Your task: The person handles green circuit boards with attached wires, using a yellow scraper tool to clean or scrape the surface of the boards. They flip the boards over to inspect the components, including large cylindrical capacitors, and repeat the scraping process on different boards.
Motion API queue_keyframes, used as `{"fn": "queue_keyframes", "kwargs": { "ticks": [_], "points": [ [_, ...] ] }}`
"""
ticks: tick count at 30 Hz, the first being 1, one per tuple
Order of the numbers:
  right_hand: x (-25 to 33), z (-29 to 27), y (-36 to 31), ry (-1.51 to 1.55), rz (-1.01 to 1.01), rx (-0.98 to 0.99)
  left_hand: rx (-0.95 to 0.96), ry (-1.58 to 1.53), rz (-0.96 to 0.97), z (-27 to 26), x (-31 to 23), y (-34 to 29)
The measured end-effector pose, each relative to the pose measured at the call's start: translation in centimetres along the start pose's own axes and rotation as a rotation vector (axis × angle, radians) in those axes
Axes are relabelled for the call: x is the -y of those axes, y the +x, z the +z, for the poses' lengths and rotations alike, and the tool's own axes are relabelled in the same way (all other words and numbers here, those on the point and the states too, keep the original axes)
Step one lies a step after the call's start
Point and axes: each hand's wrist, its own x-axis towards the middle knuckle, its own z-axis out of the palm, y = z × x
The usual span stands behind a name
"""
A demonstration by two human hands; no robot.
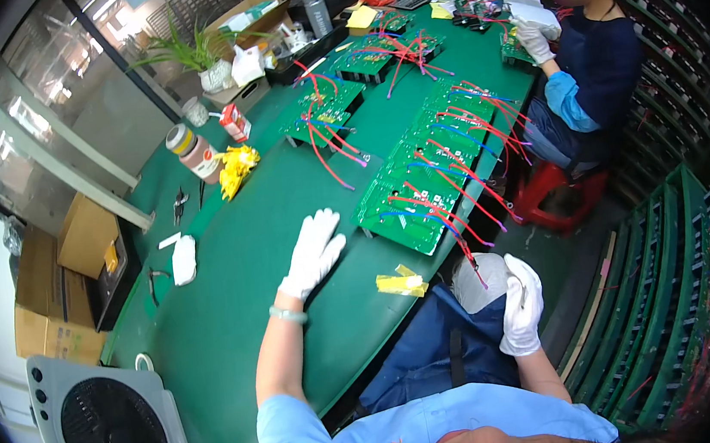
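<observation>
My left hand, in a white glove, lies flat on the green table mat with its fingers stretched out. It holds nothing. To its right is a row of green circuit boards with red and blue wires hanging past the table edge. My right hand, also gloved, is over my lap beside the near wire ends. Its fingers are curled together; a thin dark line shows between them, too small to name. Pieces of yellow tape lie at the table edge between my hands.
More wired boards stand farther back. At left are a jar, a yellow cloth, pliers and a fan. A co-worker sits at far right on a red stool. Green racks stand at my right.
</observation>
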Motion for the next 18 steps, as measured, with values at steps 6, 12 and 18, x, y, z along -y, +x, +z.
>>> {"fn": "queue_keyframes", "kwargs": {
  "ticks": [6,12,18],
  "points": [
    [-1.4,0.0,-1.4,0.087,0.112,-0.011,0.303,-0.098,0.121,-6.9,-11.4,-5.4],
    [-1.3,4.8,-0.7,0.409,0.097,0.132,0.686,0.091,0.105,-8.6,-20.2,-12.3],
    [-0.8,5.2,-0.8,0.560,0.104,0.330,0.852,0.152,0.485,-4.1,-18.0,-20.7]
  ]
}}
